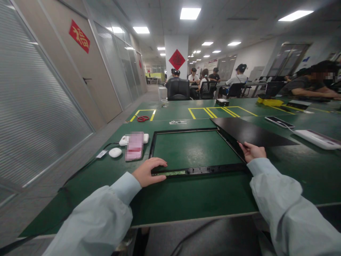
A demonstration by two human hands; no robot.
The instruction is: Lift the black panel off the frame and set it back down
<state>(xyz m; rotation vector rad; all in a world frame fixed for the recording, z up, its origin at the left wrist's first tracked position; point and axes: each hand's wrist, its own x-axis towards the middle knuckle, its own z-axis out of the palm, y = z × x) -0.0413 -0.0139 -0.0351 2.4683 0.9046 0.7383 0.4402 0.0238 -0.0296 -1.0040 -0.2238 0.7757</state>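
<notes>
A black rectangular frame (pixel 202 171), like a screen bezel, lies in front of me on the green table. A narrow green strip (pixel 174 173) runs along the left part of its near side. My left hand (pixel 149 172) grips the near left corner, thumb on the near side and fingers over the inner side. At the right side of the frame, my right hand (pixel 253 153) has its fingers closed on the edge; part of the grip is hidden. Just beyond that hand is a flat black panel (pixel 250 131), its left edge close beside the frame.
To the left are a pink phone (pixel 134 147), a white rounded case (pixel 115 153) and a black cable (pixel 82 170). Red scissors (pixel 143 118) lie farther back. A dark phone (pixel 279 122) and a white device (pixel 317 138) sit right. Several people work at tables beyond.
</notes>
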